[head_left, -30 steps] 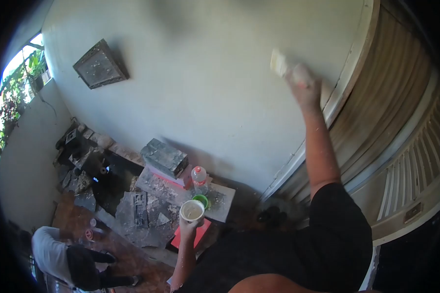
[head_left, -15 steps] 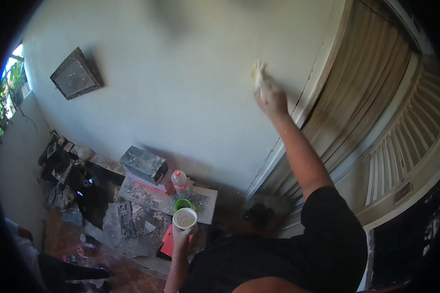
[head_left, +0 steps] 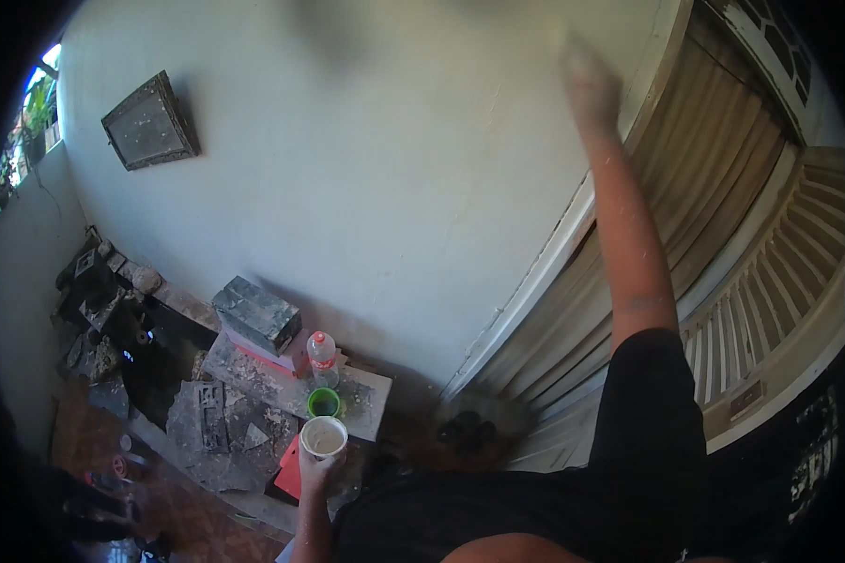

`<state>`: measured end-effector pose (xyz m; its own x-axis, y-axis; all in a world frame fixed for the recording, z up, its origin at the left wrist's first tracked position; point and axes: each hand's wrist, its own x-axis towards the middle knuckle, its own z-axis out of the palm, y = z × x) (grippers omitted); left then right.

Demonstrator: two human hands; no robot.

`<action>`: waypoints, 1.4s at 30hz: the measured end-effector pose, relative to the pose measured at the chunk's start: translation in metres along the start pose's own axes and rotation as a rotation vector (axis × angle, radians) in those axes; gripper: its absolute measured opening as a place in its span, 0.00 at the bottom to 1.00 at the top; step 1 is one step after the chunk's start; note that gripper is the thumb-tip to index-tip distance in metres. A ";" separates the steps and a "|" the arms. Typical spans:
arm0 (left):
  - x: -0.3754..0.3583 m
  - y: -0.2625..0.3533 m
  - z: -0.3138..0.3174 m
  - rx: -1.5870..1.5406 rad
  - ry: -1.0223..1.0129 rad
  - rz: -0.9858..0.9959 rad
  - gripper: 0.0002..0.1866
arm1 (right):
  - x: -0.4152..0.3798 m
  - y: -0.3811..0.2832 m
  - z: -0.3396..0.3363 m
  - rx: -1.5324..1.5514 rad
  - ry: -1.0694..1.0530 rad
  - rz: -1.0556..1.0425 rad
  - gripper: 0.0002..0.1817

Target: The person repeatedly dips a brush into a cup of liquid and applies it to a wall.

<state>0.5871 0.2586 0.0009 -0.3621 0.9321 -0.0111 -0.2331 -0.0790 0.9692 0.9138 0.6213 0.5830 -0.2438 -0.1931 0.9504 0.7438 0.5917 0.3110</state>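
My left hand [head_left: 317, 466] is closed round a white tub [head_left: 324, 437] with pale stuff inside, held low beside the cluttered table. High up by the pale wall [head_left: 347, 188], my right hand [head_left: 591, 84] is raised at the end of my stretched arm, near the door frame. Motion smears it; a faint pale thing shows at its fingertips, too blurred to name. A green cup [head_left: 324, 403] stands just beyond the tub, with a clear bottle [head_left: 322, 361] with a red cap behind it.
A dusty table [head_left: 366, 399] carries a grey box [head_left: 256, 312] and debris. A framed object [head_left: 150, 127] hangs on the wall at the left. A brown curtain [head_left: 695, 159] fills the doorway at the right. Part of another person [head_left: 89, 507] shows at the lower left.
My right hand has moved up and to the right along the wall. The view has shifted, and my left hand with the tub appears further left and slightly lower.
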 end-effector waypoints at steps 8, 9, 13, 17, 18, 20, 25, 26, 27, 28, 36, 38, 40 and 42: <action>-0.014 0.002 -0.012 -0.024 0.078 0.001 0.36 | -0.096 -0.016 0.023 -0.071 -0.288 0.165 0.10; -0.016 0.004 -0.013 -0.046 0.090 0.008 0.36 | -0.120 -0.029 0.018 -0.078 -0.416 0.204 0.10; -0.019 0.008 -0.019 -0.044 0.081 0.044 0.36 | -0.126 -0.078 0.004 -0.030 -0.586 0.200 0.10; -0.024 0.024 -0.014 -0.069 0.121 -0.038 0.36 | -0.067 -0.078 0.005 -0.044 -0.672 0.294 0.11; -0.022 0.013 -0.018 -0.031 0.127 -0.010 0.36 | -0.043 -0.073 0.003 0.065 -0.607 0.279 0.11; -0.016 0.021 -0.014 -0.053 0.127 -0.014 0.36 | 0.002 -0.037 0.014 0.114 -0.446 0.214 0.13; -0.004 0.010 -0.014 -0.084 0.075 -0.049 0.42 | 0.068 0.017 0.027 -0.124 -0.266 0.132 0.17; -0.002 0.008 -0.014 -0.083 0.078 -0.044 0.41 | 0.071 0.017 0.027 -0.129 -0.271 0.130 0.17; 0.003 0.006 -0.013 -0.085 0.079 -0.033 0.41 | 0.065 0.013 0.028 -0.142 -0.295 0.117 0.18; 0.007 0.002 -0.011 -0.090 0.081 -0.024 0.40 | 0.050 0.001 0.030 -0.154 -0.321 0.100 0.18; 0.037 0.007 -0.002 -0.098 0.050 -0.093 0.41 | -0.062 -0.076 0.006 -0.110 -0.861 0.197 0.15; 0.046 0.018 0.008 -0.108 0.025 -0.099 0.40 | -0.047 -0.085 -0.005 -0.051 -0.992 0.306 0.13; 0.052 0.019 0.013 -0.123 0.008 -0.088 0.39 | -0.023 -0.063 0.005 -0.010 -0.949 0.665 0.12; 0.059 0.014 0.014 -0.104 -0.026 -0.079 0.39 | 0.025 -0.049 0.001 -0.137 -0.787 0.374 0.16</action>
<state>0.5753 0.3174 0.0170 -0.3156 0.9456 -0.0787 -0.3526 -0.0399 0.9349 0.8705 0.5887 0.5919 -0.2900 0.6194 0.7295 0.9164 0.3995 0.0250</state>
